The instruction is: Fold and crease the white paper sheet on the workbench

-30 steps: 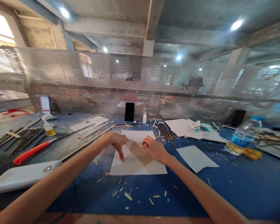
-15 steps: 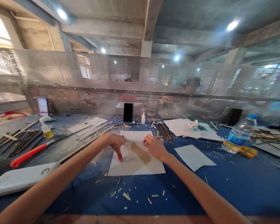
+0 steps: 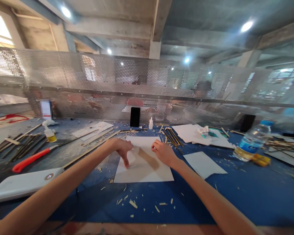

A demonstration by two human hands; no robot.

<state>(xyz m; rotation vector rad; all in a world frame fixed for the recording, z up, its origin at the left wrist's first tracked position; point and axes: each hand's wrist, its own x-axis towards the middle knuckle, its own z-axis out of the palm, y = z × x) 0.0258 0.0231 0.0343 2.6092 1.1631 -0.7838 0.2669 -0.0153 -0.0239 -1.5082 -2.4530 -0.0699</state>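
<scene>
A white sheet of paper (image 3: 144,176) lies flat on the blue table in front of me. My left hand (image 3: 123,150) rests over its left side, thumb spread away from the fingers and its tip near the paper. Beside that thumb is a pale, see-through patch that I cannot make out. Over the paper's right side, my right hand (image 3: 163,151) has its fingers curled in, thumb and fingertips close together; whatever they hold, if anything, is hidden. Between the hands a tan band runs slantwise across the sheet, perhaps a shadow.
Left are a red-handled knife (image 3: 30,160), a white power bank (image 3: 26,184), a small glue bottle (image 3: 49,133) and dark sticks. Ahead stand a black phone (image 3: 135,117) and a white bottle (image 3: 151,123). Right are torn paper (image 3: 204,164) and a water bottle (image 3: 252,142). Wood scraps litter the table.
The whole view has shifted slightly. Both hands keep nearly the same place and pose over the paper.
</scene>
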